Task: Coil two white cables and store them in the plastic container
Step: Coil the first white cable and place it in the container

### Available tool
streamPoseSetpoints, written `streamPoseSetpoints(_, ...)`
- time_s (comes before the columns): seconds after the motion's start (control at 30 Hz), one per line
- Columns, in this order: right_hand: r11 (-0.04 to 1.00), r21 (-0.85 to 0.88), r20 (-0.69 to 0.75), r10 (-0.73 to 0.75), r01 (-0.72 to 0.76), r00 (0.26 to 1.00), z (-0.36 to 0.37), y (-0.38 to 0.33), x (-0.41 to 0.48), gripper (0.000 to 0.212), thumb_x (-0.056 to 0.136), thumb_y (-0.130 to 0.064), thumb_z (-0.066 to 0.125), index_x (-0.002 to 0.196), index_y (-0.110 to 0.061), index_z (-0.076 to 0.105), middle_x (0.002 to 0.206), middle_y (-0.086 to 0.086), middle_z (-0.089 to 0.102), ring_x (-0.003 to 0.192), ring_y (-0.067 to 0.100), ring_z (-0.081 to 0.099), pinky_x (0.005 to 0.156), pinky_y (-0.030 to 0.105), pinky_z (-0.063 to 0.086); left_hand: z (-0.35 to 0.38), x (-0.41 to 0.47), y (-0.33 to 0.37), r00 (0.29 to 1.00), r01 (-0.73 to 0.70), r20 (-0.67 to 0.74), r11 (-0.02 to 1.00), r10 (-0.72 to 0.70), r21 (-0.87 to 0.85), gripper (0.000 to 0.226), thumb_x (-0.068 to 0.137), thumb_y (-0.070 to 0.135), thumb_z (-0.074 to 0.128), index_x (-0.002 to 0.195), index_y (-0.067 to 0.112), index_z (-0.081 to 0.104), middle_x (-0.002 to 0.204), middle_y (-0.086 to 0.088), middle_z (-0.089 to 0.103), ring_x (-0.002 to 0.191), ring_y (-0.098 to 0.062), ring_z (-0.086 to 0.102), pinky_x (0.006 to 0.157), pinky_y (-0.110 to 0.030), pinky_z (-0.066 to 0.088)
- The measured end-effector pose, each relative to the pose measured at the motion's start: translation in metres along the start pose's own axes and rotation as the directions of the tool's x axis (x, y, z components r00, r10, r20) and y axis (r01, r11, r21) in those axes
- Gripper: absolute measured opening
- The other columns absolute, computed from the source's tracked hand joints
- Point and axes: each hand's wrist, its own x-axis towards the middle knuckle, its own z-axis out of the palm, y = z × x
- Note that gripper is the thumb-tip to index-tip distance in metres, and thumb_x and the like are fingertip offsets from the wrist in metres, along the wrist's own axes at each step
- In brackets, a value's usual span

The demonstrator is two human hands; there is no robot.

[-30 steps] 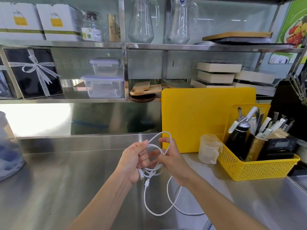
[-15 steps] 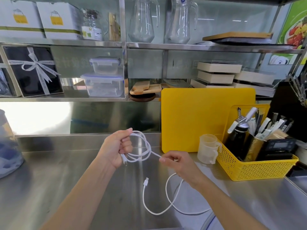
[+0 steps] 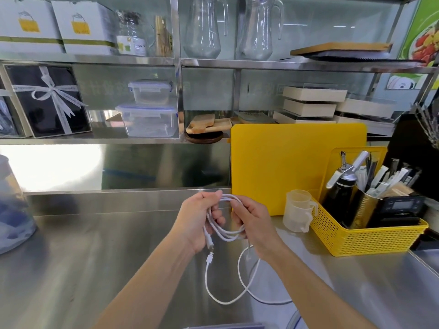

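Both hands raised just in front of the yellow cutting board [image 3: 297,167]. Left hand [image 3: 197,222] closed around the white cable [image 3: 225,231] coil; right hand [image 3: 251,222] curled, pinching the coil's other side. Loose tail hangs below both hands, looping on the steel counter [image 3: 95,257].

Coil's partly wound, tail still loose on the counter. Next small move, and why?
Probably the right hand draws up another length of the white cable and lays one more loop into the left hand: both hands hold the coil, but a long tail lies uncoiled.
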Motion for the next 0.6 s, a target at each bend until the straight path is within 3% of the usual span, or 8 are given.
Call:
streamPoseSetpoints(0.1,0.999,-0.038,0.141,0.004,0.001,0.990,-0.020,-0.003,0.002,0.024,0.094,-0.011,0.044,0.089,-0.018,0.066,0.047,-0.011,0.038,0.042,0.001,0.031,0.041,0.010,0.027,-0.013,-0.004,0.014,0.980,0.078,0.162,0.972,-0.115,0.222,0.018,0.092,0.011,0.053,0.081,0.001,0.064,0.058,-0.009,0.061,0.051,-0.017,0.062,0.060,-0.031,0.060)
streamPoseSetpoints(0.17,0.968,-0.246,0.282,0.022,0.050,0.959,-0.030,-0.006,0.003,0.022,0.095,-0.014,0.044,0.092,-0.015,0.066,0.049,-0.012,0.044,0.045,0.001,0.036,0.046,0.012,0.029,-0.023,-0.005,0.019,0.971,0.084,0.167,0.896,-0.172,0.436,0.018,0.091,0.006,0.053,0.083,-0.002,0.067,0.066,-0.015,0.069,0.060,-0.021,0.067,0.067,-0.033,0.060)
streamPoseSetpoints(0.3,0.680,-0.688,0.450,0.126,0.253,0.884,-0.028,-0.006,0.005,0.027,0.096,-0.028,0.040,0.102,-0.012,0.062,0.082,0.010,0.063,0.072,0.017,0.052,0.065,0.032,0.041,-0.027,-0.006,0.020,0.972,-0.001,0.104,0.438,-0.211,0.899,0.027,0.091,0.017,0.057,0.069,0.003,0.067,0.061,-0.008,0.067,0.056,-0.017,0.065,0.057,-0.023,0.054)
streamPoseSetpoints(0.37,0.526,-0.784,0.461,0.139,0.329,0.876,-0.025,-0.005,0.003,0.030,0.097,-0.032,0.035,0.102,-0.012,0.057,0.087,0.013,0.062,0.078,0.026,0.054,0.067,0.040,0.042,-0.027,-0.005,0.020,0.972,-0.024,0.092,0.296,-0.218,0.955,0.034,0.092,0.023,0.056,0.061,0.011,0.061,0.055,-0.002,0.064,0.053,-0.013,0.062,0.061,-0.023,0.050)
streamPoseSetpoints(0.43,0.448,-0.816,0.450,0.099,0.364,0.887,-0.027,-0.003,0.002,0.031,0.098,-0.033,0.033,0.105,-0.013,0.055,0.087,0.014,0.062,0.078,0.028,0.053,0.067,0.042,0.042,-0.033,-0.005,0.018,0.974,-0.009,0.091,0.365,-0.208,0.931,0.038,0.091,0.029,0.056,0.055,0.018,0.061,0.060,0.000,0.059,0.063,-0.012,0.056,0.072,-0.024,0.043)
streamPoseSetpoints(0.47,0.433,-0.823,0.441,0.079,0.368,0.894,-0.030,-0.002,0.002,0.031,0.098,-0.033,0.032,0.108,-0.014,0.054,0.088,0.014,0.063,0.078,0.028,0.053,0.066,0.042,0.042,-0.037,-0.006,0.016,0.966,0.034,0.105,0.516,-0.238,0.856,0.038,0.091,0.028,0.057,0.055,0.018,0.064,0.067,-0.002,0.060,0.074,-0.015,0.056,0.079,-0.025,0.042)
streamPoseSetpoints(0.53,0.445,-0.821,0.418,0.044,0.357,0.907,-0.035,0.000,0.002,0.030,0.097,-0.033,0.032,0.110,-0.016,0.053,0.089,0.014,0.063,0.079,0.029,0.054,0.067,0.043,0.044,-0.043,-0.009,0.006,0.919,0.259,0.167,0.866,-0.358,0.429,0.025,0.084,0.018,0.059,0.065,0.007,0.071,0.090,-0.012,0.063,0.100,-0.024,0.055,0.101,-0.034,0.040)
streamPoseSetpoints(0.6,0.486,-0.810,0.395,0.035,0.330,0.918,-0.036,0.003,0.004,0.028,0.097,-0.034,0.032,0.108,-0.018,0.053,0.090,0.013,0.064,0.079,0.030,0.055,0.069,0.045,0.045,-0.042,-0.011,-0.009,0.885,0.376,0.279,0.925,-0.373,0.045,0.024,0.077,0.015,0.057,0.067,-0.001,0.072,0.103,-0.020,0.060,0.104,-0.029,0.054,0.105,-0.041,0.034)
